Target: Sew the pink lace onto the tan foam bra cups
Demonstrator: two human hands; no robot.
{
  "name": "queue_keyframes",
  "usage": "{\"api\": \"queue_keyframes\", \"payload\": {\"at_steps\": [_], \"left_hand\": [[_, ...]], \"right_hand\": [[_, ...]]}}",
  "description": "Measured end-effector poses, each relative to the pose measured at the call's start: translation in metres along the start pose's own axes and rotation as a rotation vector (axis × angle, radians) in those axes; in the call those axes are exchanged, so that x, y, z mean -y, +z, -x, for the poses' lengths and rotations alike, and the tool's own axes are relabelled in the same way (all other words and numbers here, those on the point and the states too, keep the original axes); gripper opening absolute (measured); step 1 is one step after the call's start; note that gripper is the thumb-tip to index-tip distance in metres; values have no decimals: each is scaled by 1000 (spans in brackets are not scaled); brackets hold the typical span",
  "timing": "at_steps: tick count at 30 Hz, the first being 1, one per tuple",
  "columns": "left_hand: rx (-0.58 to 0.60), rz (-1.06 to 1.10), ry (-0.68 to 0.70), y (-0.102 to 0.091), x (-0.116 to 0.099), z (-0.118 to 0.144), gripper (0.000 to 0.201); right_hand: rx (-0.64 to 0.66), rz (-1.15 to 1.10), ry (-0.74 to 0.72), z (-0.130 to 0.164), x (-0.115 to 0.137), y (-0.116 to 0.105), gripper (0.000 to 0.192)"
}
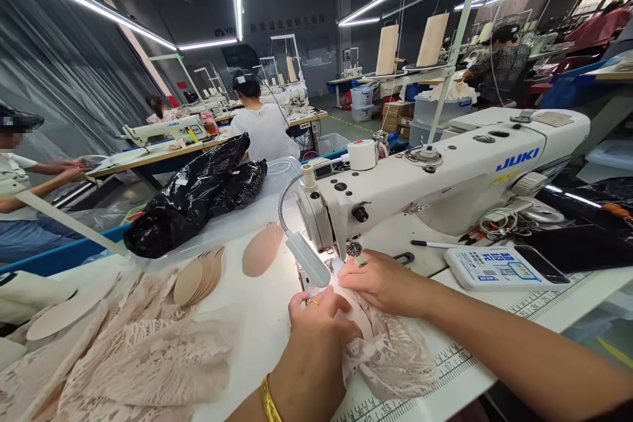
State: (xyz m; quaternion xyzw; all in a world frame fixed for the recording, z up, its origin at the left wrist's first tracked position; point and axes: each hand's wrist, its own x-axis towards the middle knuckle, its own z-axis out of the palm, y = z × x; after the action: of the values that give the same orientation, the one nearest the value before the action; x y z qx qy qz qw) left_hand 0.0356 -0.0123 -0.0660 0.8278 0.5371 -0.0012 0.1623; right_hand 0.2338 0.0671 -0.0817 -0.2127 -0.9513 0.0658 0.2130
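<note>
A clear plastic bin (257,211) at the back of the white table (257,316) holds a crumpled black plastic bag (198,194); what the bag contains cannot be seen. Both hands press a pale pink lace piece (390,349) flat on the table just in front of the white sewing machine (445,178), the left hand (316,330) curled on its near edge and the right hand (383,283) spread low on its far edge beside the needle. The lace piece runs lengthwise from the needle back toward the person, and more lace (123,356) and tan cups (200,277) lie to the left.
</note>
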Motion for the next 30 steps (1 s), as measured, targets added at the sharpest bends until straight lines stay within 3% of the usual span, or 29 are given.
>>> {"api": "queue_keyframes", "payload": {"at_steps": [10,17,20,27,30], "left_hand": [[-147,-62,132,24,12,-4,27],[-136,-76,62,37,16,-9,35],[-129,-19,72,28,12,-4,33],[-43,168,138,-25,3,8,30],[-11,179,165,-39,8,4,32]], "right_hand": [[-13,37,181,2,0,5,28],[23,61,171,2,-1,5,24],[44,64,190,2,1,1,25],[71,36,226,2,3,-2,32],[62,43,221,3,1,0,33]]}}
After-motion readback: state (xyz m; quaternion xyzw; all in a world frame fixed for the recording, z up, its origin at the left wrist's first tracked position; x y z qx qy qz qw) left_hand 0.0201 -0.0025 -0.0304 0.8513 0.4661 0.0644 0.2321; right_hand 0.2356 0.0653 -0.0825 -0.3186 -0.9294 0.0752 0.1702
